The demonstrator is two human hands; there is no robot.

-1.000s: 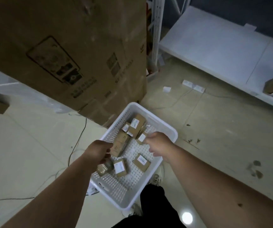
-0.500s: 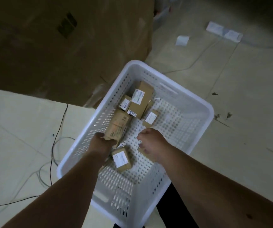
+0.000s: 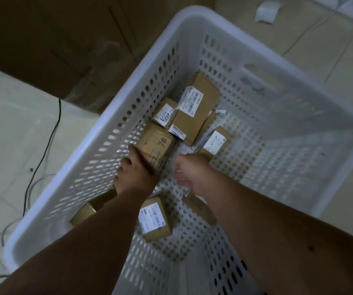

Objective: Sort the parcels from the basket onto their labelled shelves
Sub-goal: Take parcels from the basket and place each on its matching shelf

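A white perforated basket [image 3: 105, 118] stands on the tiled floor with several brown cardboard parcels inside. My left hand [image 3: 135, 173] grips the near end of a parcel marked "7#" [image 3: 157, 143], thumb on its left side. My right hand [image 3: 192, 170] hangs knuckles-up just right of it, close to a small parcel with a white label [image 3: 215, 142]; its fingertips are hidden. A big labelled parcel [image 3: 201, 107] and a small one [image 3: 165, 112] lie further back. Another labelled parcel [image 3: 155, 220] lies between my forearms. Two more parcels are partly hidden under my arms.
A large brown cardboard box [image 3: 64, 39] stands right behind the basket's left corner. Black and pale cables [image 3: 43, 145] trail over the floor to the left. Curled paper slips [image 3: 265, 11] lie on the tiles beyond the basket.
The view has dropped much closer to the basket. My left hand has closed further round the "7#" parcel. My right hand has moved forward off the near parcel.
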